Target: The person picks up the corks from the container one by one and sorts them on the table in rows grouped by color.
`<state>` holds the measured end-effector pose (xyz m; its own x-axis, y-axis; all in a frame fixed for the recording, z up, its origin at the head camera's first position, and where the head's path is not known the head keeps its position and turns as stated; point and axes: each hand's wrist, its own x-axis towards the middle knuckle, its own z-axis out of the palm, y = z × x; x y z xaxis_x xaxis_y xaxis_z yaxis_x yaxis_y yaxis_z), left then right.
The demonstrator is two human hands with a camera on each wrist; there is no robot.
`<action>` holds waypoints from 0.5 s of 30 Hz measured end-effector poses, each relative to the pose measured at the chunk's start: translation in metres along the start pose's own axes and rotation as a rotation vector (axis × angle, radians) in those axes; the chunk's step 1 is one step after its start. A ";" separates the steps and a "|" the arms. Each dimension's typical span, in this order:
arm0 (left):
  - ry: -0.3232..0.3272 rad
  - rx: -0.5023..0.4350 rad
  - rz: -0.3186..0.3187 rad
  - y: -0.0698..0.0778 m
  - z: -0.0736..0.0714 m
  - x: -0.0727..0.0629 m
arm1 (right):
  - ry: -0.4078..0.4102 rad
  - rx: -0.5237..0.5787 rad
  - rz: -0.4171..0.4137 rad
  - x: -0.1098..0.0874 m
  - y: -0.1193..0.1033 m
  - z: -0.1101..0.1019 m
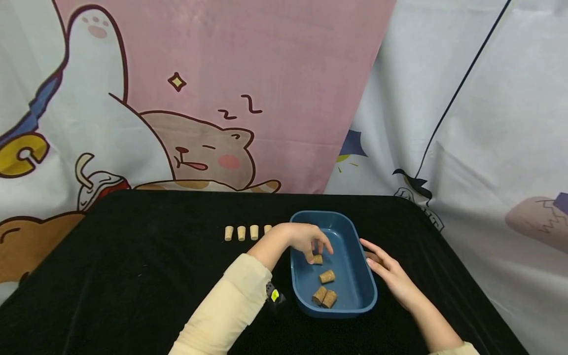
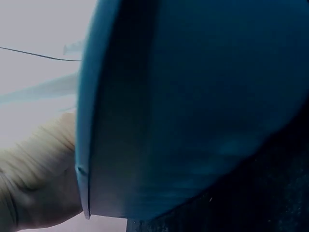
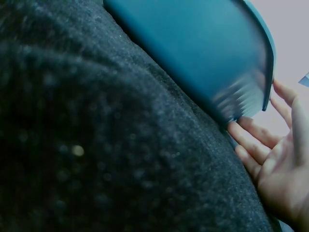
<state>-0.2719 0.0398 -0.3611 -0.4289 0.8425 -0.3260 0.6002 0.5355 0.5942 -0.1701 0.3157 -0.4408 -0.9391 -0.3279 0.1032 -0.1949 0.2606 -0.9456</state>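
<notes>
A blue plastic bin [image 1: 350, 296] holds several brown corks [image 1: 327, 276], lying on its floor. My left hand [image 1: 303, 238] reaches over the bin's left rim, fingers pointing down and apart. Its thumb is right at the left end of one cork [image 1: 317, 259], and a fingertip overlaps the cork's top. In the left wrist view the bin wall [image 2: 193, 106] hides the fingers. My right hand [image 1: 392, 276] rests along the bin's right side, fingers extended with their tips at the wall, as the right wrist view also shows.
Left of the bin, paler corks [image 1: 241, 233] stand upright in a row, the rightmost partly behind my left wrist. Black cloth [image 1: 133, 276] covers the table. A printed curtain [image 1: 288, 98] hangs behind its far edge.
</notes>
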 end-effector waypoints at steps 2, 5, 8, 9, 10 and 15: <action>-0.004 0.017 -0.025 0.001 0.000 0.002 | 0.003 0.000 0.000 0.000 0.000 0.000; -0.002 0.045 -0.054 0.001 0.002 0.004 | 0.003 0.000 -0.004 0.000 0.000 0.000; 0.009 0.054 -0.079 0.002 0.005 0.005 | 0.003 0.001 -0.009 0.000 0.000 0.000; 0.014 0.060 -0.084 0.002 0.006 0.005 | 0.003 0.000 -0.010 0.000 0.000 0.000; 0.019 0.062 -0.087 0.002 0.006 0.005 | 0.004 0.000 -0.009 0.001 0.000 0.000; 0.047 0.090 -0.106 0.002 0.009 0.005 | 0.011 -0.003 0.004 0.000 0.000 0.001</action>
<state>-0.2665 0.0460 -0.3684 -0.5233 0.7780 -0.3476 0.6067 0.6266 0.4892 -0.1703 0.3149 -0.4408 -0.9429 -0.3167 0.1031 -0.1921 0.2642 -0.9451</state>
